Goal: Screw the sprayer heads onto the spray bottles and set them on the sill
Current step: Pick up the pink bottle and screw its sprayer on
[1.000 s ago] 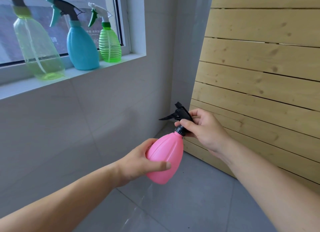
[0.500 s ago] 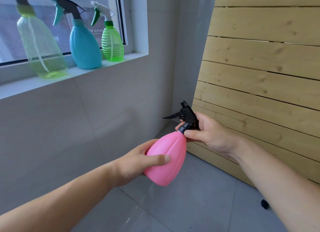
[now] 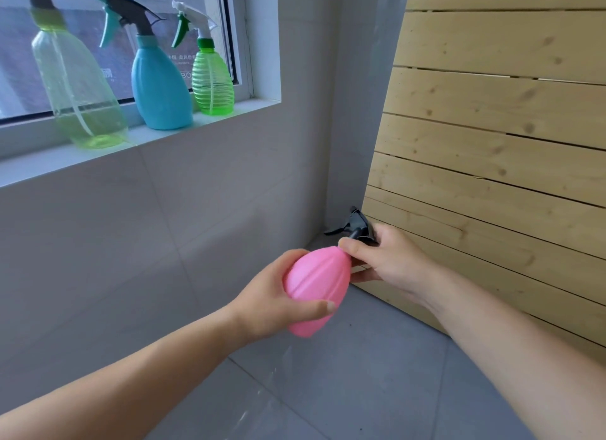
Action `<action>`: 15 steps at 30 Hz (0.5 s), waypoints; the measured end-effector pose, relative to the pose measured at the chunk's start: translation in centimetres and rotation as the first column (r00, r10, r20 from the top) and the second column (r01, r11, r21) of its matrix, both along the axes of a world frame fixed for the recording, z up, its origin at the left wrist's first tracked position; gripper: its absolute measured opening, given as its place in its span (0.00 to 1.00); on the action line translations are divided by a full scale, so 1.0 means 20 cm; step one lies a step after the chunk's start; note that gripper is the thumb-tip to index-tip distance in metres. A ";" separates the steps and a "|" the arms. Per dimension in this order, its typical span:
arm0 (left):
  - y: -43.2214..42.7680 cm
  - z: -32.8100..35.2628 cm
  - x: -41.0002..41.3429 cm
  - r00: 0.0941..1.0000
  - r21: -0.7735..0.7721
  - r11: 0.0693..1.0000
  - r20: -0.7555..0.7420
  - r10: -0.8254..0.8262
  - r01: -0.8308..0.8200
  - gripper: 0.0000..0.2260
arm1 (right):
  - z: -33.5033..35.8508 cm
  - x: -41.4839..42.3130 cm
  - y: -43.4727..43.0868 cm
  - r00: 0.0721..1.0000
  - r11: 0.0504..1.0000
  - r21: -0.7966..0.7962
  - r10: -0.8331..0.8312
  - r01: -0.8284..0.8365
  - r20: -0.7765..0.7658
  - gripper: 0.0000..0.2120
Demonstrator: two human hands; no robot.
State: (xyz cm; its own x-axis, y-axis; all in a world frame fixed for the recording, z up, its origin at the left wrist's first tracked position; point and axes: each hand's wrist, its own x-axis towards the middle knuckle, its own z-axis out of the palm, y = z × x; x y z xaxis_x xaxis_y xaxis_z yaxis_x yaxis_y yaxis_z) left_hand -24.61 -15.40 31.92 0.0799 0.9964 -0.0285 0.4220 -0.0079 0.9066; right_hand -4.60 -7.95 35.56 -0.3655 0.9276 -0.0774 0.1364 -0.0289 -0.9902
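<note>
1. The left hand (image 3: 272, 295) grips the pink bottle (image 3: 314, 282) round its lower body, with the thumb laid across the near side and the fingers wrapped behind it.
2. The right hand (image 3: 390, 259) is curled round the base of the black sprayer head (image 3: 355, 224), where the head meets the bottle's neck. The forefinger lies over the top and the thumb underneath.
3. The pink bottle is held in the air between the two hands. It is tilted so its neck points up and away to the right, above the grey floor (image 3: 360, 374). The sprayer head sits on the neck with its trigger pointing left; how far it is screwed on cannot be told.
4. Up to the left, three bottles with sprayer heads fitted stand upright on the sill (image 3: 255, 106) in front of the window (image 3: 19, 62). They are a clear yellow-green bottle (image 3: 78, 95), a blue bottle (image 3: 160, 88) and a ribbed green bottle (image 3: 211, 82).
5. A grey tiled wall (image 3: 131, 226) runs below the sill.
6. A wooden slat panel (image 3: 492, 111) leans on the right, just behind the right hand.
</note>
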 end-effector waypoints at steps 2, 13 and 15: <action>0.00 -0.02 0.01 0.992 0.085 0.995 -0.113 0.056 -0.046 0.36 | 0.00 -0.02 -0.01 0.996 0.998 -0.054 -0.049 0.045 -0.077 0.08; -0.03 -0.01 0.03 0.970 0.165 0.986 -0.241 0.043 -0.003 0.45 | -0.01 -0.03 -0.01 0.958 0.960 -0.278 -0.073 -0.008 -0.278 0.09; 0.00 -0.02 0.01 0.985 0.141 0.986 -0.136 0.106 -0.086 0.53 | -0.01 -0.02 0.01 0.943 0.960 -0.280 -0.095 0.002 -0.319 0.06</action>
